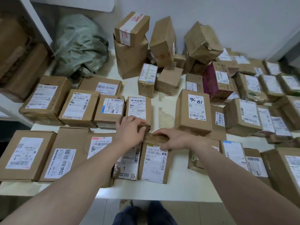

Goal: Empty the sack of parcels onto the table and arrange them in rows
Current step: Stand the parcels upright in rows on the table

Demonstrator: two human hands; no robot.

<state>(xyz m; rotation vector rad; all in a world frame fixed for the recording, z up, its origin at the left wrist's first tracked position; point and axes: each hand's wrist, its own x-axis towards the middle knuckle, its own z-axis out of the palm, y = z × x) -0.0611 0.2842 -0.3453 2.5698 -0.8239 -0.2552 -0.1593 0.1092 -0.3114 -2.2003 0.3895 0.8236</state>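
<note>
Several brown cardboard parcels with white labels lie in rows on the white table [175, 187]. My right hand [172, 140] grips the far end of a narrow labelled parcel [154, 161] in the front row. My left hand [129, 130] rests just left of it, on the near edge of a second-row parcel [138, 109] and over a taped parcel [128, 163]. The crumpled grey-green sack [79, 46] lies empty-looking at the table's far left.
A loose heap of boxes [162, 43] leans against the back wall, with a purple box [212, 82] beside it. More parcels [259, 111] crowd the right side. Stacked cartons [19, 59] stand on a shelf at left. Bare tabletop shows at centre [165, 108].
</note>
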